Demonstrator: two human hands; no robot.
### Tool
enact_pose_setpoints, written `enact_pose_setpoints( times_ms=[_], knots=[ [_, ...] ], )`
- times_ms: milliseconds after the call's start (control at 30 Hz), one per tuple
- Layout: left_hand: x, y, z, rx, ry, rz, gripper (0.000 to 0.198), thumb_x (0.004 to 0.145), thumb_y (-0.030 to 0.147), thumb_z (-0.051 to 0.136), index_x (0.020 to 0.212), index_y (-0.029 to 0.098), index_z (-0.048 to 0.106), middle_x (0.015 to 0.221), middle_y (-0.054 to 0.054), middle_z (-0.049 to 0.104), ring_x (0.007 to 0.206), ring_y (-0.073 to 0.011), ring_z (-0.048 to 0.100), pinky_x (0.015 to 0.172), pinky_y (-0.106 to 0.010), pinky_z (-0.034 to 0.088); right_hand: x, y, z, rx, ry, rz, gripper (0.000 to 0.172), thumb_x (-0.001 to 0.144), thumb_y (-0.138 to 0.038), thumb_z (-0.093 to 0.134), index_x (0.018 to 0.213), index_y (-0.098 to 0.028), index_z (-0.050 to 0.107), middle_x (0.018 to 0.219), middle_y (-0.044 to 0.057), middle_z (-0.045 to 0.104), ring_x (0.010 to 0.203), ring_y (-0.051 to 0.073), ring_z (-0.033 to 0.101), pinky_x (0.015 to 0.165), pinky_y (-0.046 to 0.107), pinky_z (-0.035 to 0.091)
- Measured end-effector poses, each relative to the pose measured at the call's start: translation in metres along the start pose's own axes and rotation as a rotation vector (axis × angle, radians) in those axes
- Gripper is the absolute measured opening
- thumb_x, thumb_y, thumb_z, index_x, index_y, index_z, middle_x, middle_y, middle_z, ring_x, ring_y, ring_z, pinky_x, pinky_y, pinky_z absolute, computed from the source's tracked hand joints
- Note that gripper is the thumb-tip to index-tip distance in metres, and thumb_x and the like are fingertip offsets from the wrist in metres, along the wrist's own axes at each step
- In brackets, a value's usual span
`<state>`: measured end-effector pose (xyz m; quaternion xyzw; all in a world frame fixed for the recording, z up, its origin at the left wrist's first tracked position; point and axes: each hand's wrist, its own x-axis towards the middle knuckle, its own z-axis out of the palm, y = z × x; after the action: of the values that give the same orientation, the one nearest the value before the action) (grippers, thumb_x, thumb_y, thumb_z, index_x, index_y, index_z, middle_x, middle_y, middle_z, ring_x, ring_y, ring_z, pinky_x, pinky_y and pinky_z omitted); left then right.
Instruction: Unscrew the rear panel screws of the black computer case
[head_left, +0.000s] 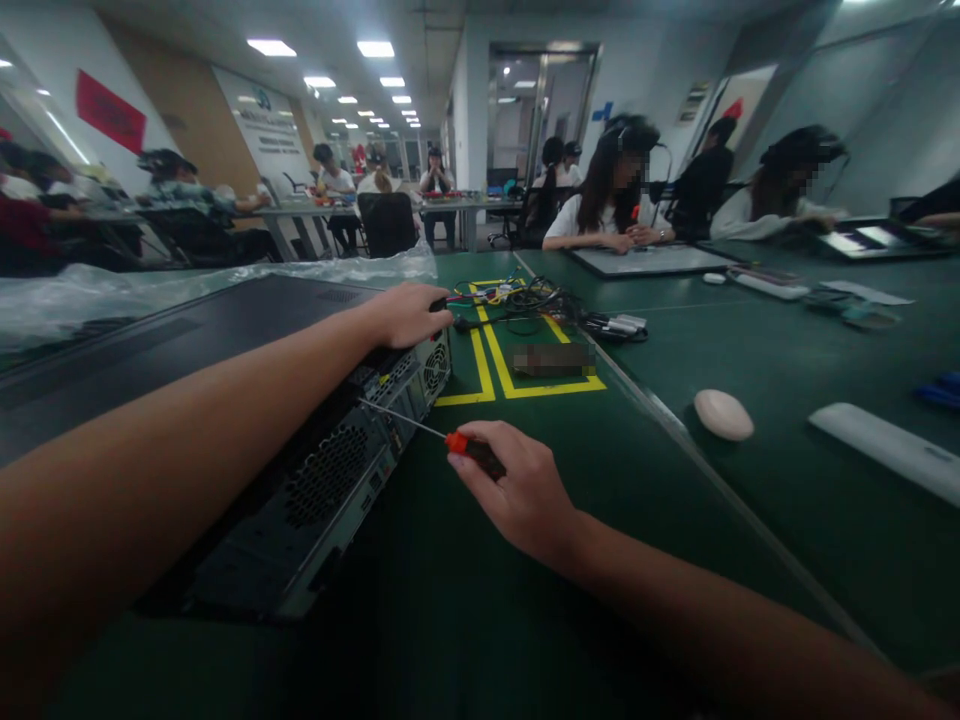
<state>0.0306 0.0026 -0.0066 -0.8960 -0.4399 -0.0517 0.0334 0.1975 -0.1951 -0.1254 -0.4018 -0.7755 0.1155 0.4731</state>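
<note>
A black desktop computer case [247, 320] lies on its side at the left, its metal rear panel with vents and ports facing me. My left hand [409, 315] is on the top near the far rear corner, fingers curled over the edge; a dark bit shows at the fingertips, too small to name. In my right hand [517, 480] is a screwdriver [456, 443] with an orange-and-dark handle, gripped between thumb and fingers. Its long thin shaft points left, and the tip meets the upper edge of the rear panel, where contact with a screw cannot be made out.
Behind the case lies clear plastic wrapping [360, 268]. Tangled cables [540, 298] and a blurred-out block [553, 359] are near yellow tape outlines [491, 375] on the green table [450, 580]. A pale computer mouse [724, 415] and a white bar [892, 450] lie right. Other people sit beyond.
</note>
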Motion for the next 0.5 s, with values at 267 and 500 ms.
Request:
enact_pose_setpoints(
  times_ms=[267,500],
  knots=[
    [-0.002,0.005,-0.002,0.028,-0.009,0.007,0.056,0.093,0.046,0.037,0.128,0.014,0.068,0.124,-0.017,0.073,0.113,-0.0328,0.068,0.096,-0.039,0.05,0.005,-0.027,-0.014,-0.062,-0.042,0.091,0.02,0.099,-0.027,0.064,0.118,-0.019,0.067,0.106,0.009,0.077,0.092,0.021,0.072,0.082,0.035,0.056],
    [-0.002,0.003,0.001,0.059,0.0,0.004,0.058,0.094,0.046,0.036,0.133,0.015,0.066,0.135,-0.016,0.071,0.123,-0.0329,0.066,0.103,-0.039,0.049,0.003,-0.016,-0.005,-0.018,0.018,0.091,0.014,0.095,-0.022,0.066,0.109,-0.02,0.067,0.102,0.006,0.077,0.089,0.02,0.073,0.082,0.034,0.056]
  ],
)
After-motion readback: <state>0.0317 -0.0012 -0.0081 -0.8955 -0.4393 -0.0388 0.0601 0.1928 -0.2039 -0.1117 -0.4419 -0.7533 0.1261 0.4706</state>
